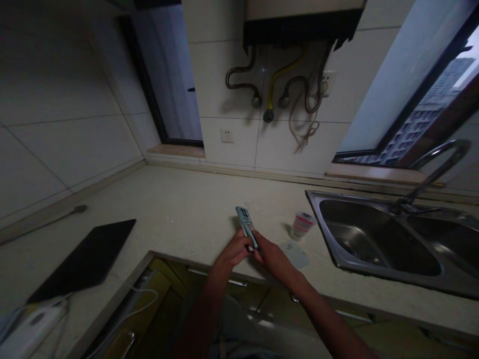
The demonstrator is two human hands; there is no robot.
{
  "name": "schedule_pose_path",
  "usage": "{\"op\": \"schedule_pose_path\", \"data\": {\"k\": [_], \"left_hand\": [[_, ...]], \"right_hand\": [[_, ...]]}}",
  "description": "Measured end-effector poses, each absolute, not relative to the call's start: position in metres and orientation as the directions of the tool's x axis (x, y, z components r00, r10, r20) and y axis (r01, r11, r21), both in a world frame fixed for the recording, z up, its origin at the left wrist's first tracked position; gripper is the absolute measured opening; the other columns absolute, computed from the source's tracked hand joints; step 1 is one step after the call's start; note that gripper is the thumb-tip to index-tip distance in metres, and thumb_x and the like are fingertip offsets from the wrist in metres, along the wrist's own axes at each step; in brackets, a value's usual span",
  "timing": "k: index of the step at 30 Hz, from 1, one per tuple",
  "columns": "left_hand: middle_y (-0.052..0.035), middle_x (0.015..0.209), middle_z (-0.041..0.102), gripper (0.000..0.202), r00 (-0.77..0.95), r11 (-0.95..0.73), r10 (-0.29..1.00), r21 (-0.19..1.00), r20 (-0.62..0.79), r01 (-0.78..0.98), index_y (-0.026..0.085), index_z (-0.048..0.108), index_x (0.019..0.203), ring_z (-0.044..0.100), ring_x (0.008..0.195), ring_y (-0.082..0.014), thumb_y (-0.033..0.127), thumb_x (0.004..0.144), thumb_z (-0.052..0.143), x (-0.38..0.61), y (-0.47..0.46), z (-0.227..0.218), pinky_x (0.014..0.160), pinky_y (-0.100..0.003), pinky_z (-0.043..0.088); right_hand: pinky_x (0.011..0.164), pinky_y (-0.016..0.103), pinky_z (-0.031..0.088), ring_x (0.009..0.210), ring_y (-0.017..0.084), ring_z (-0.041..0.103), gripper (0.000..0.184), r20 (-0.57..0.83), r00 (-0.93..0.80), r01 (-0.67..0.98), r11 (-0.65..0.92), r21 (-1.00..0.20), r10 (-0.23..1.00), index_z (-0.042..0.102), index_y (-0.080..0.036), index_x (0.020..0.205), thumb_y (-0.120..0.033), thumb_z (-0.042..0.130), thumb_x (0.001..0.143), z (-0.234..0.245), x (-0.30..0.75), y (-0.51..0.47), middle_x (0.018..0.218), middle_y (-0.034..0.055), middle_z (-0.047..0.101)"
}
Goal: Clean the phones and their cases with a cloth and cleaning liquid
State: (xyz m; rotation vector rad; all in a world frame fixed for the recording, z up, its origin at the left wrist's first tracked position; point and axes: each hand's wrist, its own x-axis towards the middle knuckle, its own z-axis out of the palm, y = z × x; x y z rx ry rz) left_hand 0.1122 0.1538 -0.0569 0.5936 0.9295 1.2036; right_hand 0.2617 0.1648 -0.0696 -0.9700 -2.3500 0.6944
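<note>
A smartphone in a pale teal, patterned case (247,223) is held between my two hands, tilted, above the front part of the countertop. My left hand (238,248) has its fingers closed around the phone's lower left side. From the right, my right hand (266,248) grips the lower right edge. The fingers partly hide the phone's lower end. Just right of my right hand, a greyish flat sheet or cloth (295,254) lies on the counter. Behind it stands a clear plastic cup with red markings (302,225).
A steel double sink (329,249) with a chrome faucet (430,179) occupies the right of the countertop (179,209). On the left are a black flat panel (86,259), a white device (33,324) and a cable hanging over the edge. Pipes (271,85) run under a wall unit.
</note>
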Motion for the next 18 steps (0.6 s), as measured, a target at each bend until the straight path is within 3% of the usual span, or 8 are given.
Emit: {"op": "schedule_pose_path", "data": {"k": [5,8,10,13,15,18], "left_hand": [[0.0007,0.074,0.063,0.049,0.081,0.321,0.943,0.816,-0.324,-0.480,0.020,0.053,0.094,0.058,0.063,-0.0139,0.009,0.046,0.062,0.107,0.153,-0.053,0.060,-0.028,0.052],[-0.0031,0.084,0.067,0.058,0.100,0.360,0.928,0.792,-0.360,-0.492,0.020,0.053,0.101,0.065,0.076,-0.0199,0.006,0.046,0.058,0.099,0.151,-0.046,0.070,-0.039,0.056],[-0.0070,0.093,0.068,0.062,0.120,0.381,0.920,0.783,-0.372,-0.492,0.019,0.051,0.107,0.067,0.084,-0.0246,0.006,0.047,0.058,0.093,0.148,-0.042,0.075,-0.045,0.057],[-0.0118,0.099,0.069,0.066,0.050,0.365,0.923,0.831,-0.381,-0.420,0.020,0.047,0.120,0.069,0.081,-0.0274,0.015,0.056,0.062,0.085,0.146,-0.041,0.070,-0.045,0.057],[-0.0113,0.096,0.069,0.069,-0.070,0.331,0.928,0.894,-0.367,-0.300,0.021,0.043,0.131,0.068,0.072,-0.0254,0.024,0.065,0.063,0.082,0.146,-0.043,0.064,-0.041,0.055],[-0.0090,0.094,0.068,0.066,-0.254,0.248,0.934,0.968,-0.250,-0.042,0.024,0.043,0.139,0.066,0.069,-0.0220,0.035,0.077,0.062,0.077,0.149,-0.046,0.068,-0.036,0.052]], "right_hand": [[0.102,0.041,0.048,0.124,0.026,0.058,0.061,0.289,-0.647,0.476,0.670,-0.570,0.705,0.044,-0.017,0.142,-0.007,0.048,0.082,-0.069,0.259,0.173,0.138,0.0167,0.058],[0.103,0.041,0.047,0.124,0.026,0.057,0.056,0.336,-0.619,0.494,0.684,-0.537,0.710,0.050,-0.017,0.137,-0.007,0.045,0.083,-0.063,0.265,0.180,0.136,0.0161,0.059],[0.098,0.041,0.049,0.112,0.026,0.063,0.051,0.330,-0.573,0.512,0.642,-0.570,0.750,0.055,-0.017,0.133,-0.010,0.045,0.083,-0.058,0.273,0.185,0.124,0.0145,0.066],[0.081,0.039,0.055,0.078,0.024,0.067,0.036,0.314,-0.373,0.508,0.476,-0.718,0.873,0.063,-0.017,0.117,-0.024,0.050,0.085,-0.055,0.289,0.193,0.088,0.0082,0.071],[0.071,0.037,0.057,0.065,0.020,0.060,0.027,0.275,-0.188,0.363,0.327,-0.873,0.943,0.064,-0.017,0.100,-0.035,0.054,0.083,-0.057,0.298,0.197,0.072,0.0032,0.065],[0.067,0.036,0.060,0.063,0.017,0.057,0.023,0.088,-0.012,-0.049,0.087,-0.995,0.996,0.057,-0.020,0.081,-0.039,0.065,0.071,-0.061,0.304,0.197,0.070,-0.0007,0.060]]}}
